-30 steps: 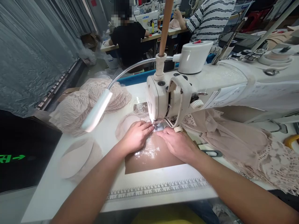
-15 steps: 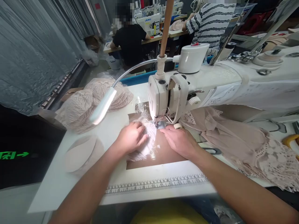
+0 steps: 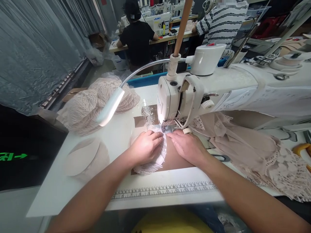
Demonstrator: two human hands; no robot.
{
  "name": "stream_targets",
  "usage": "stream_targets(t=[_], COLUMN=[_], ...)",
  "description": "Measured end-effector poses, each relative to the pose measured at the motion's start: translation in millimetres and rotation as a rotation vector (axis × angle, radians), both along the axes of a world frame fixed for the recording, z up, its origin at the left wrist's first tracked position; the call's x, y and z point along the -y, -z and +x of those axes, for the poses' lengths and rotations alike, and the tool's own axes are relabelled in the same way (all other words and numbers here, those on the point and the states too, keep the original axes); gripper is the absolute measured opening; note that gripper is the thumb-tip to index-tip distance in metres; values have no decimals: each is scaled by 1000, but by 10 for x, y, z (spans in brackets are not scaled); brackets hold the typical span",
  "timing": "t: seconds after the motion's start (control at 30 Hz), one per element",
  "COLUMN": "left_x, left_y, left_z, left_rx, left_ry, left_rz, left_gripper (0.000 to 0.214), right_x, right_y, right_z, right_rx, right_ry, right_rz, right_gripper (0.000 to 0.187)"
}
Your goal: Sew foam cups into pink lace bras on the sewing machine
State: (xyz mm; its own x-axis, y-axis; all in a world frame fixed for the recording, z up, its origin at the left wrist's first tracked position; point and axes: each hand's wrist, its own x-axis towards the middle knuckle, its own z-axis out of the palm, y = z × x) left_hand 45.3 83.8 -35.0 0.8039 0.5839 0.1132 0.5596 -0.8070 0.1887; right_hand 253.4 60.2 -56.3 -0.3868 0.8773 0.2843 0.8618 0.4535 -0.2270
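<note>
A pale lace piece [image 3: 155, 163] with a curved, frayed edge lies under the sewing machine's head [image 3: 168, 100], on a brown plate [image 3: 179, 160]. My left hand [image 3: 147, 146] rests on the lace with its fingers curled and pressed together, gripping it just left of the needle. My right hand [image 3: 188, 145] lies low on the plate, to the right of the presser foot [image 3: 165, 128]. Its thumb and forefinger are closed together close to the lace edge; what they hold, if anything, is too small to make out.
A lace pile [image 3: 97, 103] and smooth oval pieces [image 3: 84, 158] are on the left. A lit lamp [image 3: 110, 108] hangs over the table. Blush lace fabric [image 3: 243, 145] lies at right. A printed ruler [image 3: 165, 191] runs along the front edge. Two people sit beyond.
My left hand has shifted right, closer to the needle, and the lace piece has moved right and toward me with it. My right hand stays nearly in place. The view has shifted slightly.
</note>
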Motion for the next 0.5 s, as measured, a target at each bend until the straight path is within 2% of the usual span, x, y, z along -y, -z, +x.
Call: stream_targets(t=[0.13, 0.27, 0.5], left_x=[-8, -24, 1], left_y=[9, 21, -9], left_z=[6, 4, 17], left_rx=[-14, -19, 14], left_ry=[-4, -19, -28], left_rz=[12, 29, 49], left_gripper=[39, 40, 32], right_x=[15, 19, 17], right_y=[-25, -25, 5], right_z=[-29, -45, -12], right_rx=[78, 116, -57], right_ry=[-75, -60, -91], right_rz=[-2, 1, -17], right_gripper=[34, 35, 33])
